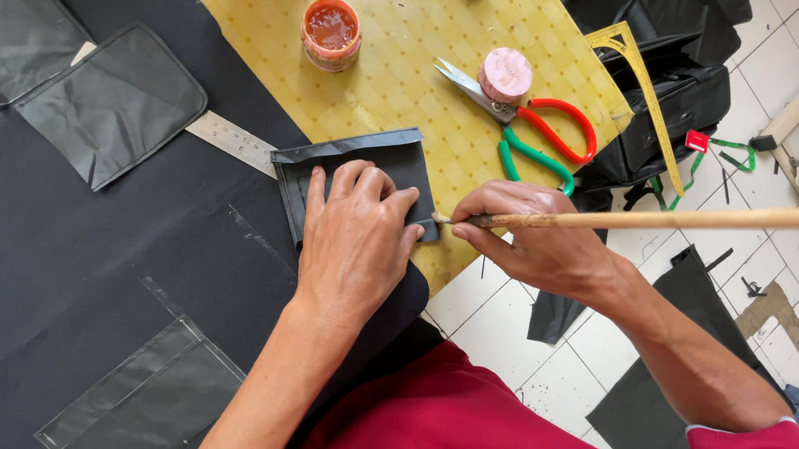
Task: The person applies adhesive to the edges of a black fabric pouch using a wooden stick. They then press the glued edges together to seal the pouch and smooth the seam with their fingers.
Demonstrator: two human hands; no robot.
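Observation:
My left hand point(354, 239) lies flat, fingers apart, pressing on a small dark grey fabric piece point(393, 160) with a folded top edge. It rests at the edge of a yellow perforated board point(402, 48). My right hand point(528, 241) grips a long thin wooden stick point(711, 217) like a brush. The stick's tip touches the right edge of the fabric piece. An orange pot of reddish glue point(331, 32) stands open farther up the board.
Scissors with red and green handles point(537, 128) and a pink tape roll point(505, 75) lie on the board. A steel ruler point(230, 141), a yellow set square point(645, 84), black cloth point(82, 275), clear plastic sheets point(139, 411) and black bags point(671, 101) surround it.

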